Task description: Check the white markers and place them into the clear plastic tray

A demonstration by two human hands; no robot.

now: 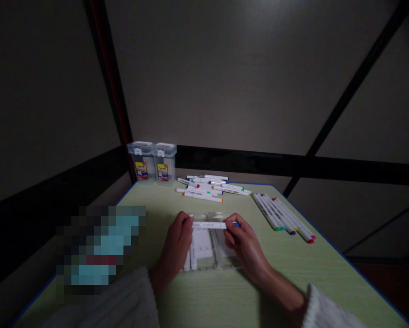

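A white marker (209, 225) with a blue end lies level between my two hands, above an open clear plastic case (215, 259). My left hand (177, 243) is closed round its left end. At the blue end, my right hand (242, 239) pinches it between thumb and fingers. Inside the case's left half, white markers (193, 259) stand side by side, partly covered by my left hand. Pale paper (202, 243) shows through the case next to them.
Several loose markers (204, 197) lie in a pile at the table's back. More markers (276, 212) form a row at the right edge. Two lidded clear boxes (165, 166) stand at the back left corner. A pixelated patch (112, 241) covers something at left.
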